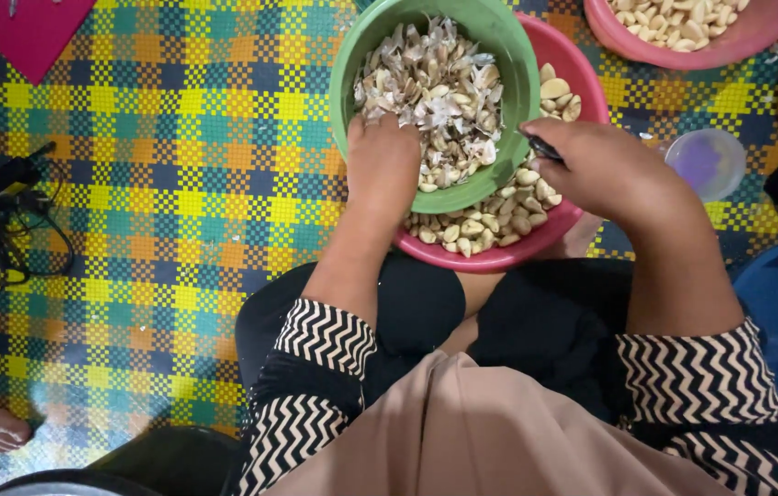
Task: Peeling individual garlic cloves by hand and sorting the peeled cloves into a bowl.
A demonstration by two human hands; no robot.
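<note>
Laid over the floor is a checked woven mat [178, 138], on which a pink bowl [536, 241] of peeled garlic cloves [476, 225] is set, with a green bowl [352, 64] heaped with papery garlic skins [435, 92] resting on top of it. The left hand [383, 165] is pressed into the skins, its grip hidden, while the right hand [596, 165] is closed around a small dark knife [543, 147] above the cloves. The cloves are judged light, firm and somewhat slippery, best pinched at the sides; a second pink bowl [756, 37] of cloves sits apart.

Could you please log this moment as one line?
left hand: in green bowl of peels | right hand: holds dark tool over pink bowl
</note>
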